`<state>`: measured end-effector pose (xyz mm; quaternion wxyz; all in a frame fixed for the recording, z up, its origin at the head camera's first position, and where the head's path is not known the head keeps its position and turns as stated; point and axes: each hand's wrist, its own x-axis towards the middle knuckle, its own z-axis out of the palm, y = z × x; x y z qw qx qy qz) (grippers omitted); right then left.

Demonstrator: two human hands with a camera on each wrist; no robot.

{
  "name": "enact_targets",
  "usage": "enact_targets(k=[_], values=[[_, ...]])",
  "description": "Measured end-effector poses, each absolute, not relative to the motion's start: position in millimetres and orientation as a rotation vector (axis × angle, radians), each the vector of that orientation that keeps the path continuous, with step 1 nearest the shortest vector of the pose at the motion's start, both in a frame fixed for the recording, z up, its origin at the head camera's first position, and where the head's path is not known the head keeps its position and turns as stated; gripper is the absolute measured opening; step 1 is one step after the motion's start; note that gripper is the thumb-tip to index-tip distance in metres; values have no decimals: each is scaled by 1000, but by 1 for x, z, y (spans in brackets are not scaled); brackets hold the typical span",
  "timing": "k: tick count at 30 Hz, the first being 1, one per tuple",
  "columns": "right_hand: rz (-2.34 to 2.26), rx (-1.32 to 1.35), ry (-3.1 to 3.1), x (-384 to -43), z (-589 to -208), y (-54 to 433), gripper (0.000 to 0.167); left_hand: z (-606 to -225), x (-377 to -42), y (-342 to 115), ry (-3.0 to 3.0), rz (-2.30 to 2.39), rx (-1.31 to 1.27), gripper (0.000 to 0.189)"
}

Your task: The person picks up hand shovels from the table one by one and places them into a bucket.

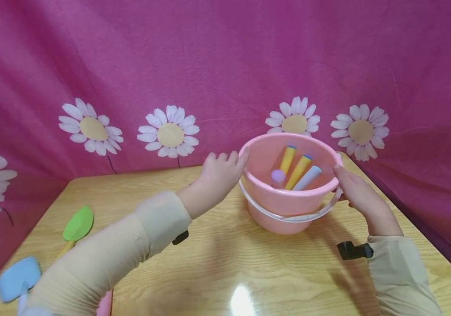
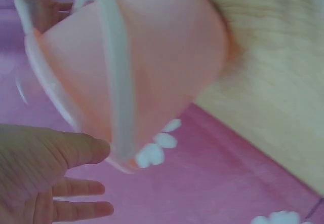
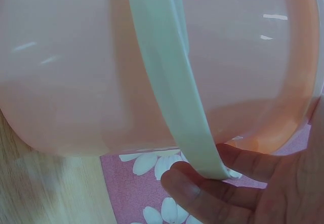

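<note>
A pink bucket (image 1: 280, 206) with a white handle (image 1: 300, 217) hanging down its front is at the right part of the table, its mouth facing me. Inside it lie two yellow cylinders (image 1: 298, 172) with blue ends, a pale blue-white cylinder (image 1: 307, 177) and a small lilac ball (image 1: 278, 176). My left hand (image 1: 222, 177) pinches the left rim; its thumb (image 2: 88, 149) shows outside, near the handle's end, with other fingers extended. My right hand (image 1: 361, 195) grips the right rim, thumb on top and fingertips (image 3: 185, 183) outside by the handle.
At the table's left lie a green spoon-shaped tool (image 1: 79, 224) with a yellow handle and a light blue shovel (image 1: 19, 278). Part of a pink thing (image 1: 105, 303) shows beneath my left sleeve. A magenta cloth (image 1: 217, 66) with daisies hangs behind the wooden table (image 1: 193, 276).
</note>
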<state>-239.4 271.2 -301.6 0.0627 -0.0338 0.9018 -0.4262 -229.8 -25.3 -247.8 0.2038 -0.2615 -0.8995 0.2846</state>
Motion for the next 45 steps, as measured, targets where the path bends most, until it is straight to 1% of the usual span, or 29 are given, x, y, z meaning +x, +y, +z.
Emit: enact_targets(k=[4, 7, 9, 11, 14, 22, 31, 39, 45], values=[[-1293, -118, 2723, -241, -303, 272, 73, -263, -231, -42, -2650, 738, -683, 47], [-1294, -124, 2724, -242, -303, 272, 74, -274, -231, -56, -2761, 624, -641, 29], [-1293, -125, 2724, -242, -303, 272, 74, -282, -231, -66, -2825, 521, -594, 21], [-1293, -126, 2724, -242, -303, 272, 74, -288, -231, -75, -2865, 437, -547, 19], [-1289, -130, 2721, -241, -302, 271, 75, -297, -231, -89, -2892, 335, -484, 22], [-1311, -151, 2724, -242, -304, 271, 74, -312, -229, -125, -2875, 147, -388, 19], [-1318, -152, 2731, -244, -305, 272, 72, -320, -221, -154, -2872, 156, -309, 19], [-1322, -155, 2717, -243, -305, 272, 73, -325, -211, -171, -2867, 133, -264, 19], [-1295, -150, 2745, -244, -305, 271, 71, -331, -205, -182, -2833, 135, -257, 20]])
